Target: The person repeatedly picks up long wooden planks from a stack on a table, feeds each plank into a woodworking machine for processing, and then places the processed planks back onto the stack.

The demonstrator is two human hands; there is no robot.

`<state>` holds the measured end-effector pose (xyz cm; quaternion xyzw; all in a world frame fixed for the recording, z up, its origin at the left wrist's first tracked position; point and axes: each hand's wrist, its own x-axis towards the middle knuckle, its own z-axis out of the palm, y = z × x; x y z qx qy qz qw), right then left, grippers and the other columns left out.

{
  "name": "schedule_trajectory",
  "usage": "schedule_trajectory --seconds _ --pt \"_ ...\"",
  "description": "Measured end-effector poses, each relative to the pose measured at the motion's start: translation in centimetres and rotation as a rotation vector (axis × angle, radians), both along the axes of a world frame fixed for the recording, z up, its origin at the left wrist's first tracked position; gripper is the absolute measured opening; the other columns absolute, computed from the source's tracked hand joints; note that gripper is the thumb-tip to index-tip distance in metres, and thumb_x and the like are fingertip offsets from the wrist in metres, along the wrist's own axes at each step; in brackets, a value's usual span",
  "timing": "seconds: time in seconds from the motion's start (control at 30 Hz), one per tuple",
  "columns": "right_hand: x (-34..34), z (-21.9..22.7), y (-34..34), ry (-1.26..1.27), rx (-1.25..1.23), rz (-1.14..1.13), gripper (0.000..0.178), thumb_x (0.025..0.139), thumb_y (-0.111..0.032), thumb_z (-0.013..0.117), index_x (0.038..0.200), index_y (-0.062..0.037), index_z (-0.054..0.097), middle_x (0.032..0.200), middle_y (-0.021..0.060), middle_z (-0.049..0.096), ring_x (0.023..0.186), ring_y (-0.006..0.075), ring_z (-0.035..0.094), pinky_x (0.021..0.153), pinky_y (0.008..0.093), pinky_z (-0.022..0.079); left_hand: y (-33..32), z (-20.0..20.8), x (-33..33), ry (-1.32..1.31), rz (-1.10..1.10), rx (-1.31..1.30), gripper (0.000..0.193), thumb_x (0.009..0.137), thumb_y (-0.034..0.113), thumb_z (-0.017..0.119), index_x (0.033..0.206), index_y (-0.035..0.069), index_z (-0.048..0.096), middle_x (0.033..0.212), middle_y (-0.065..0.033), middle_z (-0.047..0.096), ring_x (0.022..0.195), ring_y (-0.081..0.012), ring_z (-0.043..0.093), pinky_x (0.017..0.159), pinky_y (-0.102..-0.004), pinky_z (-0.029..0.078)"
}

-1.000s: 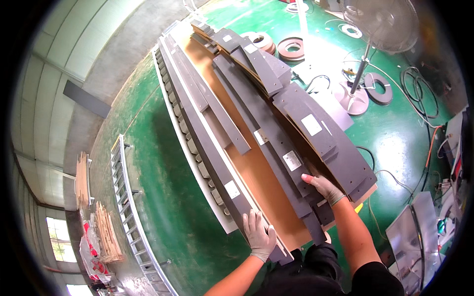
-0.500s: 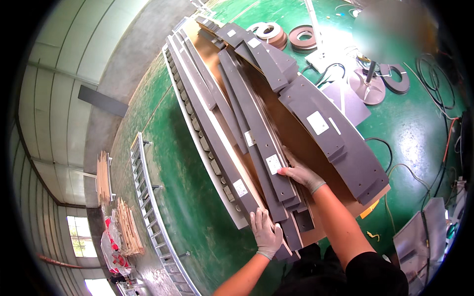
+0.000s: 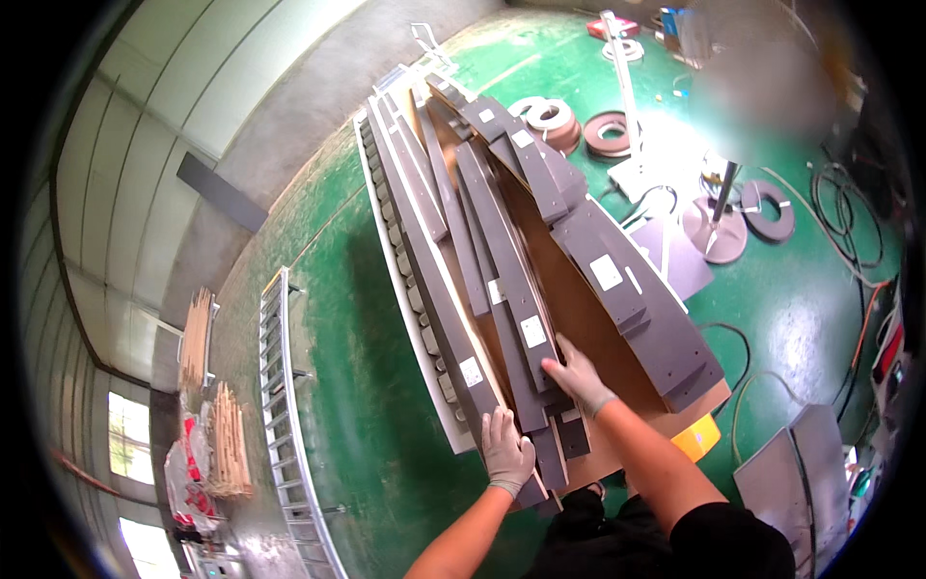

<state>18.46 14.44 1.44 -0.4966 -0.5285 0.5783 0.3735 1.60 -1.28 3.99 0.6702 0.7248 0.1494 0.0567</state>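
Observation:
Long dark grey boards lie in lengthwise stacks on brown sheeting. My left hand (image 3: 507, 450), in a pale glove, lies with its fingers stretched out over the near end of the left row of boards (image 3: 446, 326). Also gloved, my right hand (image 3: 579, 376) rests at the right edge of the middle stack (image 3: 511, 299), close to its near end. Its thumb is on the top board beside a white label (image 3: 532, 332), apart from the stretched forefinger; the other fingers are partly hidden. Farther right lies another stack of grey boards (image 3: 666, 338).
Several rolls of edging strip (image 3: 608, 133) stand on the green floor beyond the stacks. A round-based stand (image 3: 714, 232) and loose cables (image 3: 849, 212) are at the right. Toward the left are a metal roller frame (image 3: 280, 386) and bundled wooden strips (image 3: 230, 439).
The whole view has shifted. My right hand has slid a little along the middle stack toward its near end. My left hand stays on the left row's near end.

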Motion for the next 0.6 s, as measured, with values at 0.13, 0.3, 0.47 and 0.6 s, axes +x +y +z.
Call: schedule_trajectory --seconds 0.13,0.3,0.47,0.6 --pt "0.0 -2.3 -5.7 -0.215 0.178 0.041 0.08 0.085 -0.036 0.068 0.146 0.0041 0.036 0.144 0.0288 0.044 0.136 0.0403 0.041 0.114 0.0414 0.032 -0.6 -1.5 -0.9 -0.107 0.105 0.079 0.07 0.078 0.023 0.061 0.139 -0.005 0.041 0.146 -0.0272 0.037 0.14 -0.0445 0.029 0.119 -0.0484 0.022" --pt "2.2 -0.5 -13.8 -0.46 0.282 0.083 0.075 0.082 -0.03 0.071 0.143 0.0004 0.041 0.142 0.0254 0.046 0.133 0.0403 0.043 0.112 0.0448 0.034 -0.6 -2.7 -1.6 -0.512 0.379 0.044 0.098 0.076 0.033 0.073 0.148 -0.011 0.021 0.15 -0.0325 0.029 0.143 -0.0431 0.025 0.12 -0.0434 0.019" --pt "1.7 4.4 -18.5 -0.424 0.491 0.371 0.052 0.081 -0.025 0.073 0.126 -0.0039 0.057 0.126 0.0209 0.059 0.117 0.0371 0.057 0.099 0.0455 0.046 -1.4 -3.4 -1.2 -0.751 0.349 -0.009 0.105 0.077 0.036 0.074 0.148 -0.014 0.014 0.154 -0.033 0.023 0.146 -0.0408 0.021 0.121 -0.0391 0.017" --pt "-1.4 6.1 -21.1 -0.459 0.262 0.523 0.061 0.083 -0.029 0.07 0.134 -0.0056 0.046 0.129 0.021 0.055 0.118 0.0384 0.055 0.099 0.0446 0.046 -5.5 -2.3 0.6 -1.03 0.295 -0.053 0.098 0.087 0.037 0.069 0.15 -0.01 0.012 0.155 -0.031 0.022 0.147 -0.0371 0.021 0.12 -0.0382 0.018"
